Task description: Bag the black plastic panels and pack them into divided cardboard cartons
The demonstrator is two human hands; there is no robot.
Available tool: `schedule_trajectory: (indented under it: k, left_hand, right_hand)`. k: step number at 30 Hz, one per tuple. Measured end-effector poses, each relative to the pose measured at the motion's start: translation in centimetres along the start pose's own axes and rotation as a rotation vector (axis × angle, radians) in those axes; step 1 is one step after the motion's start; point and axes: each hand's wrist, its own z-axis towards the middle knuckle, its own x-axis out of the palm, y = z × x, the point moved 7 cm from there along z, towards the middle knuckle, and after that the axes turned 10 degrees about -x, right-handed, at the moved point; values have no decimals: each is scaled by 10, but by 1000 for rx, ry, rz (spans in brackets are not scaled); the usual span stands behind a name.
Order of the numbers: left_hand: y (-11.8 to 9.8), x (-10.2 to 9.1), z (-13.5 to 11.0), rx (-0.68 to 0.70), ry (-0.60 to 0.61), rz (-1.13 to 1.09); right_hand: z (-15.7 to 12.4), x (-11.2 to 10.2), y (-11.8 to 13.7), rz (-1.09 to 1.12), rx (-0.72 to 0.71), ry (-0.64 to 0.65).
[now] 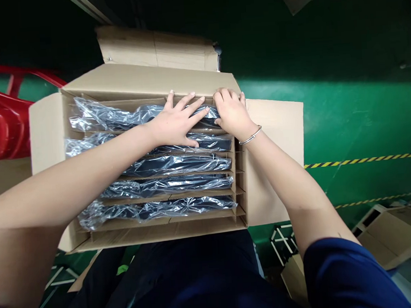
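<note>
An open cardboard box [158, 232] holds several dark items in clear plastic bags [178, 164], lying in rows between cardboard dividers [169, 197]. Across the two farthest rows lies my left hand [175, 123], palm down with its fingers spread. It rests over the bagged item in the farthest row [113, 116] and the one nearer me. At the far right corner of the box, my right hand [230, 111] has its fingers curled down at the end of the farthest row, by the divider. What its fingertips grip is hidden. A metal bracelet [251, 136] circles the right wrist.
Box flaps fold outward at the left [46, 137] and right [276, 153]. Behind the box stands another piece of cardboard [156, 47]. A red chair-like object [9, 121] is at the left. Cartons [397, 229] sit at lower right on the green floor [351, 120].
</note>
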Motion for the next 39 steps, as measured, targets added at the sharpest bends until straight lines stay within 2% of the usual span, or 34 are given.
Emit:
schedule_trajectory:
  k: [8,14,19,22,25,28,30,32,35,39]
  left_hand:
    - [-3,0,2,-1,35,22]
    - [-3,0,4,-2,14,33]
    - [5,3,6,-7,-10,-14]
    - [5,3,6,7,-17,-20]
    - [5,3,7,5,-2,-19]
    - [6,3,8,-17,16,-40]
    - [6,2,9,-11,7,-57]
    - [6,0,10,2,-11,-73]
    - [5,-2,10,12,-27,-83]
    - [2,-3,6,-6,-17,-47]
  right_hand:
    - [4,7,-5,12,-12,-23]
    - [6,1,-5,90,5,-24]
    - [9,-6,-13,178,3,46]
    - [-10,-21,-5,207,-23,68]
    - [-51,-30,21,209,-68,73]
    - [-95,-19,49,201,-111,129]
    - [-110,-8,57,179,-99,154]
    - [-111,-1,54,151,-69,148]
    - [-97,3,42,135,-38,131]
    - [-83,10,40,155,-85,185]
